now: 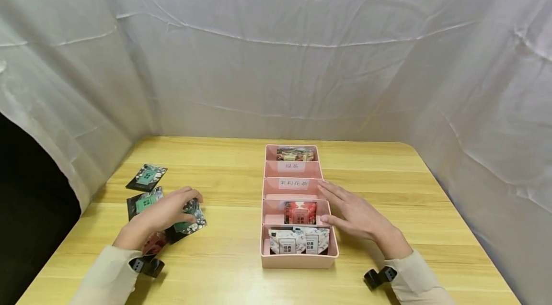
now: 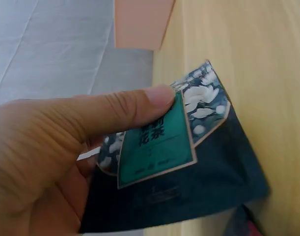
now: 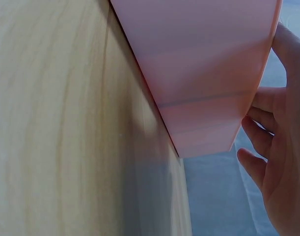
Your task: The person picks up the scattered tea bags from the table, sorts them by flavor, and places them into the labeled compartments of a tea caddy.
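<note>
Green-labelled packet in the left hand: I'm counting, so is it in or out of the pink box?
Out: the left hand pinches the packet well left of the pink box.

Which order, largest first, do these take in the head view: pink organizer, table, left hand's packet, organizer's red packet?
1. Table
2. Pink organizer
3. Unsure: red packet and held packet look close; the left hand partly covers the latter.
</note>
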`<action>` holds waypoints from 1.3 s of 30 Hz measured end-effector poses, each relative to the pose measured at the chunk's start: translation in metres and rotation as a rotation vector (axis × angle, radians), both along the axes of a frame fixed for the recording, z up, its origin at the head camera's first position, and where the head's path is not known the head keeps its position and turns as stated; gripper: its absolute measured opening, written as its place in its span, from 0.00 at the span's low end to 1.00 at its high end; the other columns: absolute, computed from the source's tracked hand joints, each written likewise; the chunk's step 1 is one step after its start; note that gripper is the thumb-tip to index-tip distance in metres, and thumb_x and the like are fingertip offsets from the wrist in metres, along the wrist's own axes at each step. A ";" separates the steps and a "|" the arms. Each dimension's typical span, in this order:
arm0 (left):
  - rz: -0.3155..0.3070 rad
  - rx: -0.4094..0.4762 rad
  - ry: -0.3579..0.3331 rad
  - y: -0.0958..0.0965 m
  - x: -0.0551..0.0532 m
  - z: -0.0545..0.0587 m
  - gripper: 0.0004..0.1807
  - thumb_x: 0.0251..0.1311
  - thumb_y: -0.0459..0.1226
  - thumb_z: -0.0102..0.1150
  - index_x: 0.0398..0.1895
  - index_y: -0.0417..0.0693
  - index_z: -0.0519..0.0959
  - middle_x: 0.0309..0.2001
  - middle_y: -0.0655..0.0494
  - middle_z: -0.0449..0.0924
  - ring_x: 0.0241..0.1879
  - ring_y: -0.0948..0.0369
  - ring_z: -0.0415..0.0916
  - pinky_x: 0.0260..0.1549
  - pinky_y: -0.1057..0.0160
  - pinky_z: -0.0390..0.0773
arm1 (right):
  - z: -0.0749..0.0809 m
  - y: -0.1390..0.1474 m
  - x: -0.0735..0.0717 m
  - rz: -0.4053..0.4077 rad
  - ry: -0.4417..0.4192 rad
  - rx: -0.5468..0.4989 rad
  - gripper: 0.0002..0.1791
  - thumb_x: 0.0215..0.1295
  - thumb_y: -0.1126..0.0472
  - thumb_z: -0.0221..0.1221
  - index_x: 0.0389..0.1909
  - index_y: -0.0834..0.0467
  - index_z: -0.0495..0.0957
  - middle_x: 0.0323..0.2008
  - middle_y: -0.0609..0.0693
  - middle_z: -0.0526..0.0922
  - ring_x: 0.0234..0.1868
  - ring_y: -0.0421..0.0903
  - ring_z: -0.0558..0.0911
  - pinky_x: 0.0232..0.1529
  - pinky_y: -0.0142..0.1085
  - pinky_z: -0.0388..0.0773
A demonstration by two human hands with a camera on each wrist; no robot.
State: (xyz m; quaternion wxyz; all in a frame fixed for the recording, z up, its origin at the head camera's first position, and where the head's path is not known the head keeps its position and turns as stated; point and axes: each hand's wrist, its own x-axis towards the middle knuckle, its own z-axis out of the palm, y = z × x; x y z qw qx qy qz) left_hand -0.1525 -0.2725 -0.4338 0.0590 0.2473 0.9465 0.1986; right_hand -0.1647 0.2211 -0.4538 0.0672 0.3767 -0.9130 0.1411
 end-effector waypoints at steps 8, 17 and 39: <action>0.041 0.078 0.028 0.012 -0.010 0.011 0.17 0.57 0.39 0.69 0.48 0.51 0.76 0.44 0.59 0.82 0.38 0.61 0.78 0.38 0.56 0.79 | 0.001 0.000 0.000 0.000 0.001 -0.002 0.42 0.69 0.40 0.54 0.77 0.54 0.53 0.76 0.51 0.54 0.71 0.57 0.62 0.64 0.58 0.65; 0.061 0.240 0.082 0.031 -0.027 0.020 0.17 0.63 0.40 0.64 0.54 0.46 0.78 0.53 0.51 0.80 0.56 0.47 0.75 0.54 0.43 0.75 | 0.000 0.000 0.000 -0.005 -0.009 -0.003 0.42 0.69 0.39 0.54 0.77 0.53 0.52 0.76 0.50 0.53 0.71 0.56 0.61 0.64 0.59 0.65; 0.072 0.440 0.104 0.098 -0.073 0.049 0.13 0.62 0.40 0.65 0.49 0.50 0.80 0.43 0.50 0.82 0.35 0.57 0.76 0.33 0.59 0.78 | 0.000 -0.001 0.001 -0.005 -0.011 -0.019 0.42 0.69 0.40 0.54 0.77 0.54 0.53 0.76 0.50 0.54 0.71 0.56 0.61 0.63 0.59 0.66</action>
